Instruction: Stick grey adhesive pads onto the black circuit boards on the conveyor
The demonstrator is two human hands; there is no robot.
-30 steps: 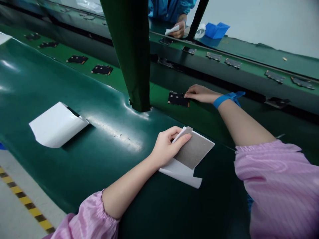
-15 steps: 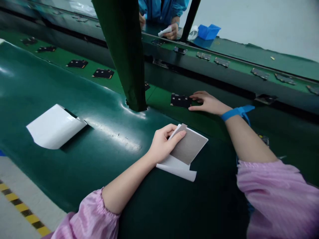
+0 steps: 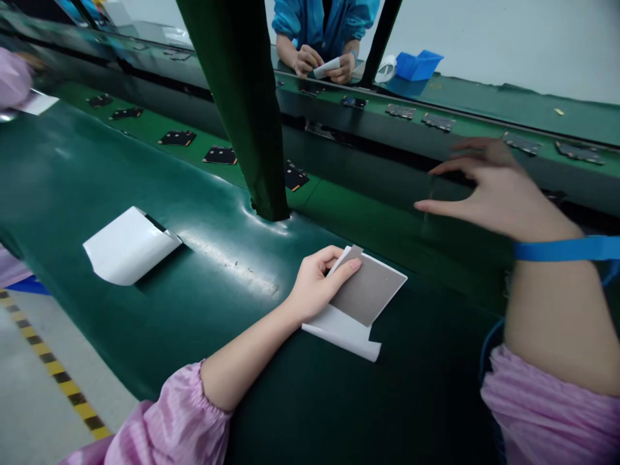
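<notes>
My left hand (image 3: 322,281) lies on the green table mat, thumb on top, closed on a stack of thin grey rectangular sheets (image 3: 368,290) with white edges. A white backing paper (image 3: 341,332) sticks out below the stack, its near edge curled. Above the green conveyor, my right hand (image 3: 489,187) is raised with thumb and fingers apart, blurred by motion. A faint streak shows between thumb and forefinger; I cannot make out what it is. Left of the post, black circuit boards (image 3: 219,155) lie on the conveyor, and another board (image 3: 296,175) is partly behind the post.
A dark green post (image 3: 242,116) rises between mat and conveyor. On the mat at left lies a curled white sheet (image 3: 128,248). Across the line, a co-worker in blue (image 3: 324,32) holds a white piece near a blue bin (image 3: 417,66). A pink sleeve (image 3: 14,81) shows far left.
My right hand has moved right and up from the circuit board it was beside; that board no longer shows there. My left hand keeps its hold. The view has shifted slightly, and boards appear further right.
</notes>
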